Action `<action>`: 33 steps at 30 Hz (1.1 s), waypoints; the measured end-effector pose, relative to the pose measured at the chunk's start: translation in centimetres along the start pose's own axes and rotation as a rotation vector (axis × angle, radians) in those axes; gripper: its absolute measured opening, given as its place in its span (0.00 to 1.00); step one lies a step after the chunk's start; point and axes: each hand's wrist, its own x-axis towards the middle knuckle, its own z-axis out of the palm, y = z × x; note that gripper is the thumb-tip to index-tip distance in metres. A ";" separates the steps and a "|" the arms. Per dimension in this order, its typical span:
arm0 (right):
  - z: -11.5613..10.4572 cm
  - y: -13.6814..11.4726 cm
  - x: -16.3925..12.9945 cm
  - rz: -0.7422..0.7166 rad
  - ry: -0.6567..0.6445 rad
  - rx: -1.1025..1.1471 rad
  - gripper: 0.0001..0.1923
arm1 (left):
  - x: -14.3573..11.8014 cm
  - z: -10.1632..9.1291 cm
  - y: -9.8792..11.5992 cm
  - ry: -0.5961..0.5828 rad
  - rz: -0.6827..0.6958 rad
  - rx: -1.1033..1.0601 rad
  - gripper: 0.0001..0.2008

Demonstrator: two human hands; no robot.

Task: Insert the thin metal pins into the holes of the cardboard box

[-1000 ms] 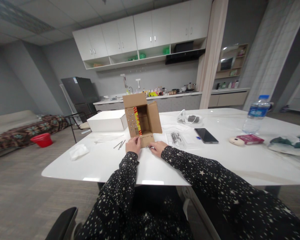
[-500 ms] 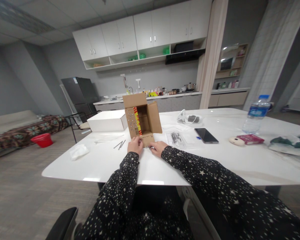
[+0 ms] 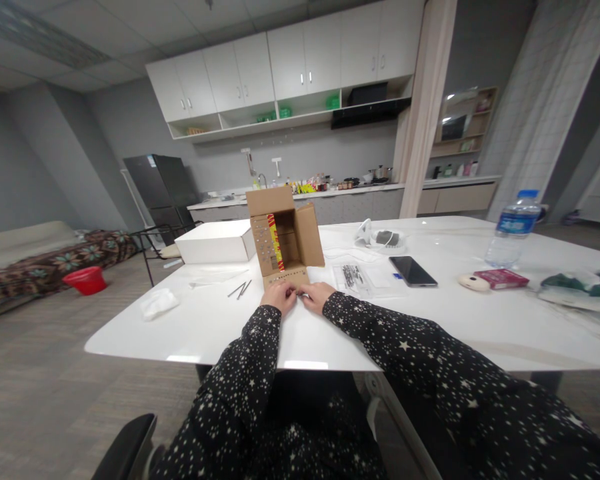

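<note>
Head view: I see the small brown cardboard box (image 3: 285,237) standing open on the white surface (image 3: 220,320), directly ahead of both hands, its long axis upright. The left hand (image 3: 279,297) and right hand (image 3: 316,296) lie equally near, fingers curled on its perforated front flap (image 3: 286,276); the grip I cannot tell. A red-yellow label inside is unreadable

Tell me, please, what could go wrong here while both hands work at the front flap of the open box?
The box stands tall with its flaps open; a push from the left hand or right hand at the front flap might tip it backward. The thin metal rods lie loose beside the left hand, so a sleeve could sweep them off the table.
</note>
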 end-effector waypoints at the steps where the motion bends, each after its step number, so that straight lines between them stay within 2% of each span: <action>1: 0.0 0.0 0.0 -0.002 0.000 0.001 0.17 | 0.0 0.0 0.0 -0.002 -0.001 -0.006 0.08; 10: -0.1 -0.1 -0.1 0.003 -0.011 -0.016 0.17 | 0.0 0.2 -0.1 -0.003 -0.017 -0.025 0.05; 18: -0.2 -0.1 -0.1 0.021 -0.030 -0.037 0.17 | 0.3 1.3 -1.2 0.110 -0.023 -0.086 0.07; 22: -0.2 -0.1 -0.1 0.019 -0.033 -0.036 0.17 | 0.4 1.4 -1.5 0.216 -0.021 -0.163 0.06; 28: 0.0 0.0 -0.1 0.007 -0.018 -0.032 0.15 | 0.3 1.0 -1.2 0.456 -0.020 -0.251 0.07; 33: -0.1 -0.1 0.0 0.016 -0.016 -0.026 0.15 | 0.2 0.6 -0.9 0.551 0.032 -0.238 0.06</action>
